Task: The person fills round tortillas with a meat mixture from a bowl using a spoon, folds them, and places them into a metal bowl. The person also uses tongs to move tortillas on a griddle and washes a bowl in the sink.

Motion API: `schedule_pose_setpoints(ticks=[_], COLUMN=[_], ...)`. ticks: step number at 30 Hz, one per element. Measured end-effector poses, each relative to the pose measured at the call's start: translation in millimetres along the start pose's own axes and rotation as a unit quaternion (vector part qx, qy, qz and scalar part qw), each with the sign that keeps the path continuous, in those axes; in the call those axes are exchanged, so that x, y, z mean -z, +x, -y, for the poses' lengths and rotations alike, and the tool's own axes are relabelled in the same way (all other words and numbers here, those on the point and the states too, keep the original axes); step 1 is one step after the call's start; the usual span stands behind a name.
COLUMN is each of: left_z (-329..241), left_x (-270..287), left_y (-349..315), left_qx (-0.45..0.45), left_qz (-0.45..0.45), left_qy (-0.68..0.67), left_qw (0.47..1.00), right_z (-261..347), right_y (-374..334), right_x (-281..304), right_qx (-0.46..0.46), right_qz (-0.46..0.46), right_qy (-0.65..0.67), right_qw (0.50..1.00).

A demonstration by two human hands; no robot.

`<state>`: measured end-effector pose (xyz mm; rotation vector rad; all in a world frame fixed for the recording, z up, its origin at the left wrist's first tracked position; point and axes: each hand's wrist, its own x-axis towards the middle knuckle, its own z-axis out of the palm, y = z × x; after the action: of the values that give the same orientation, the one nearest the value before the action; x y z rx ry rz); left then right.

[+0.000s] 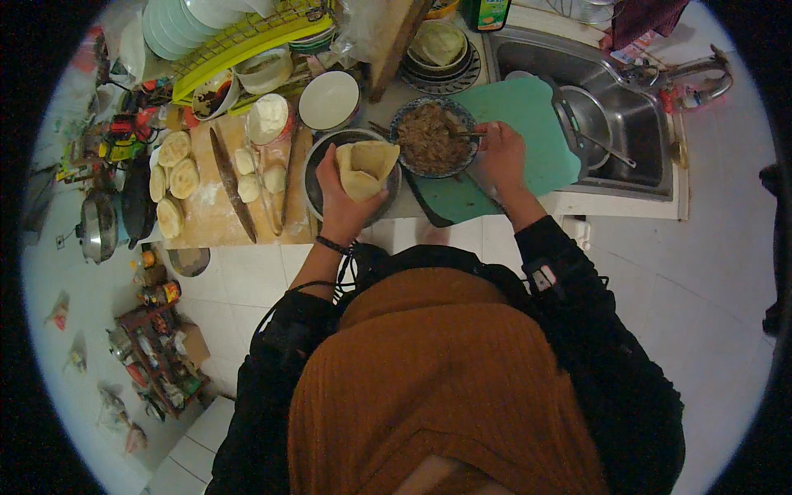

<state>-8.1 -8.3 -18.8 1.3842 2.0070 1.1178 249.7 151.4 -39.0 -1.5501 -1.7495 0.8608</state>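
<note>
My left hand (342, 194) holds a thin round dough wrapper (365, 167), folded open like a cup, above a dark metal bowl (318, 177). My right hand (497, 155) grips a utensil (466, 134) whose tip is in the brown minced filling of a patterned bowl (429, 139). That bowl stands on the left end of a green cutting board (528, 124). Both hands are close together at the counter's front edge.
A wooden board (219, 206) at left carries a rolling pin (231, 181), dough pieces and filled flat breads (175, 177). A white bowl (328, 101), a flour bowl (268, 117) and stacked plates (437, 58) stand behind. A steel sink (610, 107) lies at right; a yellow dish rack (239, 37) at back left.
</note>
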Motion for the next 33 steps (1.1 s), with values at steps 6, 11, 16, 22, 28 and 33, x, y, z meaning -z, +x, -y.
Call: schedule_pose_setpoints(ticks=[6, 11, 16, 22, 28, 33], left_z=[-1.8, -5.1, -12.5, -22.4, -31.7, -36.0], left_x=[-4.2, -7.2, -14.9, -27.0, -39.8, -49.8], left_y=[-0.9, 1.7, 11.1, 20.6, 24.6, 23.5], left_qx=[-0.026, -0.048, -0.078, -0.064, -0.063, -0.096], left_qz=[-0.005, 0.000, 0.007, 0.010, 0.033, 0.043], left_qy=[0.008, 0.028, 0.080, 0.067, 0.045, -0.029], left_qw=[1.000, 0.998, 0.994, 0.996, 0.996, 0.994], right_z=[-6.4, -6.5, -5.6, 15.9, 54.4, 89.0], right_y=[-1.2, -6.6, -6.2, -0.3, -11.8, -39.0], right_x=[-3.1, 5.2, 21.6, 41.9, 61.6, 49.1], right_qx=[-0.044, -0.058, -0.091, -0.149, -0.102, 0.223], right_qz=[0.046, -0.014, -0.009, -0.003, 0.040, 0.051], right_qy=[0.088, 0.144, 0.162, 0.267, 0.245, 0.058], right_qw=[0.994, 0.988, 0.983, 0.952, 0.963, 0.972])
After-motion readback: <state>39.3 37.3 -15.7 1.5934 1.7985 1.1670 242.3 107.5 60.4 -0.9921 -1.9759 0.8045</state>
